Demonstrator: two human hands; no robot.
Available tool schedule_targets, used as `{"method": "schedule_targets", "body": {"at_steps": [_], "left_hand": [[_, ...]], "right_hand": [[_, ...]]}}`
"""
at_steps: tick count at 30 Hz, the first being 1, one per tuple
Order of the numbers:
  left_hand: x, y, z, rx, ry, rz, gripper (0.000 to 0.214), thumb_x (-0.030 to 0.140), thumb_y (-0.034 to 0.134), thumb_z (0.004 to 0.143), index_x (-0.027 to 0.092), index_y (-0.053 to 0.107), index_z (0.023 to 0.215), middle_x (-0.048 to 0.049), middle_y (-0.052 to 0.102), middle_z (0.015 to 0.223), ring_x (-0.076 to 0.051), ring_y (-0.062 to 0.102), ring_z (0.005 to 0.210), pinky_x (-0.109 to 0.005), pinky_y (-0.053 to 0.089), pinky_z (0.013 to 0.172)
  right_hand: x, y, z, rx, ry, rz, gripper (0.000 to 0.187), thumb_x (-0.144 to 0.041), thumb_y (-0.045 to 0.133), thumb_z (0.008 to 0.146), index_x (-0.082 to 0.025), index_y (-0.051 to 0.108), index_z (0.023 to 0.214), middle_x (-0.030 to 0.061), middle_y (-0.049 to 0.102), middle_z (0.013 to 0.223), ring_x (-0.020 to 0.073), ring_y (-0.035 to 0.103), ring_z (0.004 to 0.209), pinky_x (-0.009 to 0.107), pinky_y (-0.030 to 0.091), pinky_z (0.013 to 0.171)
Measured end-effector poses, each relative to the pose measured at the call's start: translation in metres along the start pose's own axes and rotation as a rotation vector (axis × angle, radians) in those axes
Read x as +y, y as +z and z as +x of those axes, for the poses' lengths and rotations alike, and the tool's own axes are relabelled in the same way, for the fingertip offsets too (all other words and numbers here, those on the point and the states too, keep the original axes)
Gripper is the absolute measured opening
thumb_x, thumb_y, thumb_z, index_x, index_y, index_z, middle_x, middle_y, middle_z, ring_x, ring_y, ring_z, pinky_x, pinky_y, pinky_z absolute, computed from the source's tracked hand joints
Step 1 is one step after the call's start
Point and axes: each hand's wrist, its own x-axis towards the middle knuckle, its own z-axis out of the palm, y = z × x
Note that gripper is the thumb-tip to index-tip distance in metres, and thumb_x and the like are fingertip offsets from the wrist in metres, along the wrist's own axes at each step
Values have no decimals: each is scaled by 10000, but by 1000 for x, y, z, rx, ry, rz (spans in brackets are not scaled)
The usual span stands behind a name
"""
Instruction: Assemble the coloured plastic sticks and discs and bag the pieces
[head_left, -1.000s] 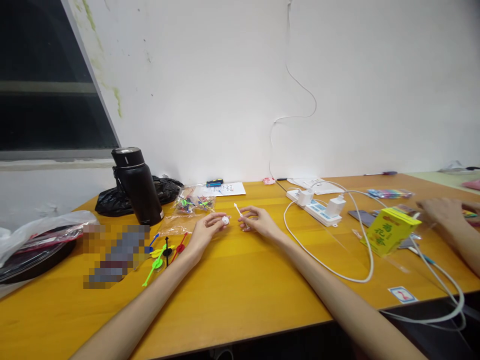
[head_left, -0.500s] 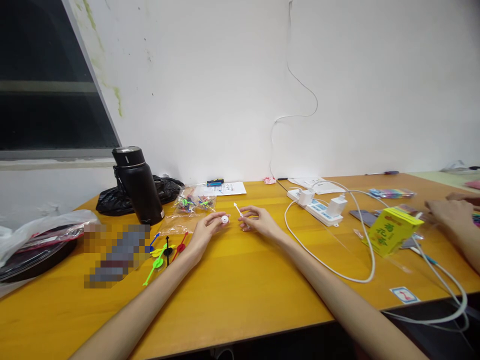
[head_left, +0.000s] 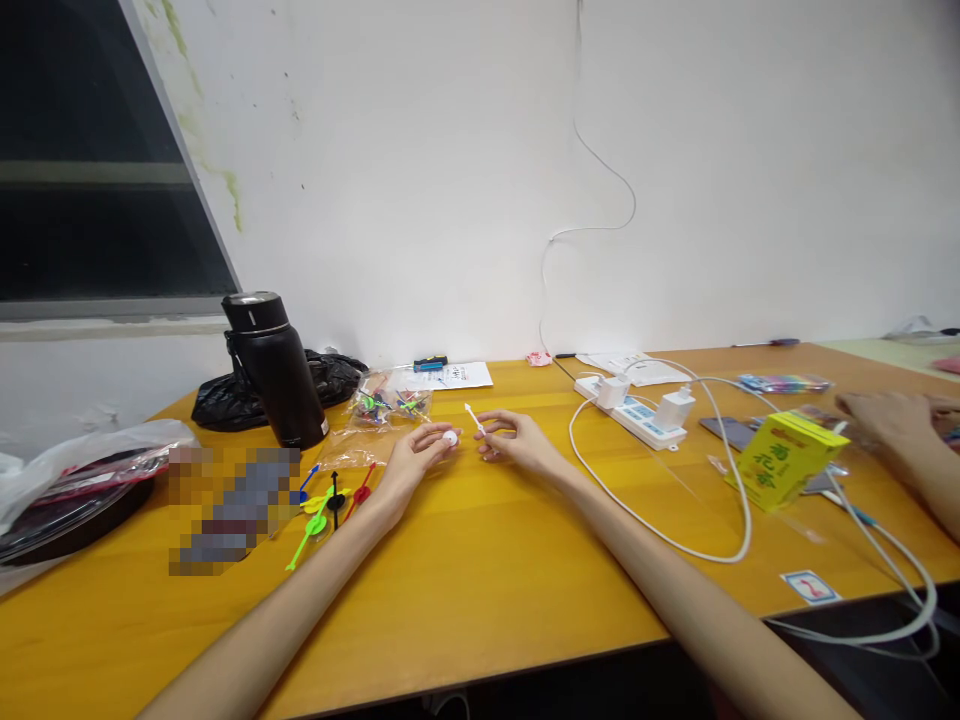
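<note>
My left hand (head_left: 411,462) rests on the orange table (head_left: 480,580) with its fingertips pinched on a small white round piece (head_left: 450,437). Just to its right, my right hand (head_left: 517,442) pinches a thin white stick (head_left: 474,418) that points up and to the left, toward the round piece. The two white parts are a few centimetres apart. Left of my left wrist lie several coloured plastic sticks (head_left: 330,505) in green, yellow, red, blue and black. A clear bag of more coloured pieces (head_left: 390,405) lies behind my hands.
A black flask (head_left: 274,370) and a black bag (head_left: 225,400) stand at the back left. A white power strip (head_left: 637,412) with chargers and a looping cable (head_left: 675,540) lies right of centre. A yellow carton (head_left: 784,462) stands further right, beside another person's hand (head_left: 885,420).
My hands have barely shifted; the stick tip has come slightly nearer the round piece. The other person's hand at the right has moved a little leftward.
</note>
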Motion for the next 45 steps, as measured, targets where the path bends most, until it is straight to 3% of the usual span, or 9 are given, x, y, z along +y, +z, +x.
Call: {"method": "schedule_targets", "body": {"at_steps": [8,12,18,37,45], "left_hand": [[-4,-3,3,-8,4,25,517,406,867,675,156,690,1091,-126,755,1131,-239,704,1066,-391,470,1057],[-7,-4,4,-36,33,68,463,388,836,724,166,701,1108,-118,750,1154,-250,674,1147,-385,439,1090],[-7,-2,4,-63,41,11,498,372,860,695,158,696,1113,-120,745,1164,-253,695,1099,-378,483,1048],[-5,2,-2,-105,7,17,540,401,856,721,169,675,1174,-130,699,1266,-268,682,1127,-372,570,956],[-5,2,-2,-91,32,108,571,462,845,713,173,671,1173,-138,702,1247,-280,689,1094,-366,595,865]], "right_hand": [[-12,9,-11,-118,-78,11,402,-369,767,812,-179,636,1141,100,703,1116,192,731,868,324,649,774],[-13,13,-13,-177,-95,8,423,-432,778,800,-172,654,1110,97,696,1083,200,727,867,342,644,787],[-11,19,-16,-219,-129,-55,432,-480,757,817,-157,679,1093,102,713,1039,188,710,839,329,632,761],[2,17,-9,-118,-231,-152,375,-489,751,815,-167,637,972,82,718,980,212,727,849,329,607,764],[-4,21,-15,-95,-195,-218,434,-568,736,805,-176,600,928,67,723,903,204,716,782,312,579,720]]}}
